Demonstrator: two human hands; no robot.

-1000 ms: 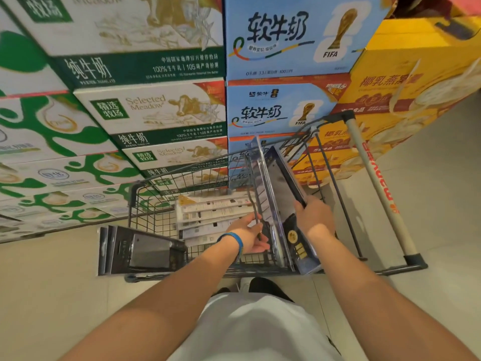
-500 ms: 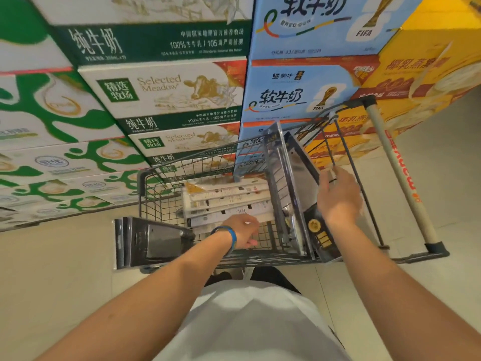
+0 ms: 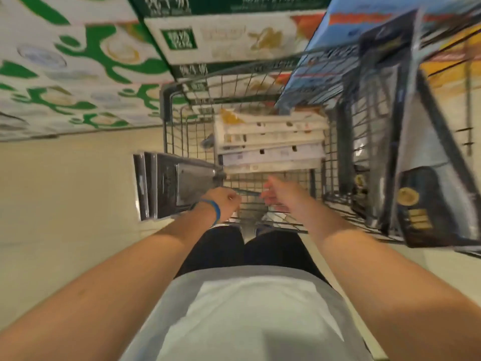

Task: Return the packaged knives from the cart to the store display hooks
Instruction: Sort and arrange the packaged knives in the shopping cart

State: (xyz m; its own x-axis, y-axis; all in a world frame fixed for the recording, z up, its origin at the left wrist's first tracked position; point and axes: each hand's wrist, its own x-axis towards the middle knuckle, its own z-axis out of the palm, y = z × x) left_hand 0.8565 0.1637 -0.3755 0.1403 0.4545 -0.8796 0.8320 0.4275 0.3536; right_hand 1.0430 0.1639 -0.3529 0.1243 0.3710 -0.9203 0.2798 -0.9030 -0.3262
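Whole shot is motion-smeared, so heads up. Far side is a wall of stacked green-and-white cartons (image 3: 78,61) with blue boxes (image 3: 338,48) and yellow boxes (image 3: 447,69) to their right; the print on all of them is too blurred to read. Beige floor (image 3: 65,204) runs wide on the left of the wire cart (image 3: 166,121), which sits close up against the box wall on its far side. The packaged knives are in three spots: a stack of white packs (image 3: 270,142) lying flat inside the basket, tall dark packs (image 3: 437,204) standing along the cart's right side with a gold round seal and gold blocks of unreadable text, and a few more dark packs on the left (image 3: 166,183) sticking out past the cart's near left corner. The left hand (image 3: 225,201), blue wristband (image 3: 214,211) on it, sits at the near rim with fingers curled, but I can't tell if they actually grip the wire. The right hand (image 3: 282,195) is just beside it over the same rim, fingers loosely straight, holding nothing.
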